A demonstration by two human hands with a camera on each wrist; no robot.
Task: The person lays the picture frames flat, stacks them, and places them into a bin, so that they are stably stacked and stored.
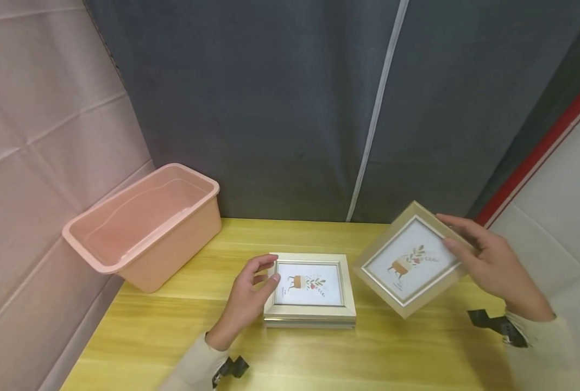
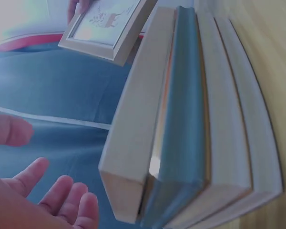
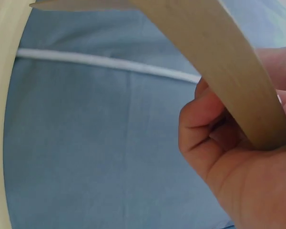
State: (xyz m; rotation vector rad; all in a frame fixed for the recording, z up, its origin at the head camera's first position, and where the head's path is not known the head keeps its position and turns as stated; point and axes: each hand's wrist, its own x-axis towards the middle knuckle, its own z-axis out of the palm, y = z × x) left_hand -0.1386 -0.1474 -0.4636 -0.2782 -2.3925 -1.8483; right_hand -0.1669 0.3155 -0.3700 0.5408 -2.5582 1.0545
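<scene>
My right hand [image 1: 490, 263] grips a pale wood-toned picture frame [image 1: 404, 271] by its right-hand corner, thumb over the front. The frame is tilted and raised over the table, its print of a brown animal figure with leaves facing up. In the right wrist view, fingers [image 3: 202, 129] curl behind the frame's edge. A stack of picture frames [image 1: 309, 312] lies mid-table, the top one bearing a similar print. My left hand [image 1: 246, 293] is at the stack's left side; the left wrist view shows its loosely bent fingers [image 2: 57, 195] apart from the stack, which includes a blue-green frame [image 2: 183, 119].
A pink plastic bin [image 1: 172, 239] stands at the table's back left, its inside visible. Dark grey fabric [image 1: 270, 108] hangs behind the wooden table [image 1: 309, 358]. Pale walls rise at left and right, with a red strip [image 1: 544, 152] on the right.
</scene>
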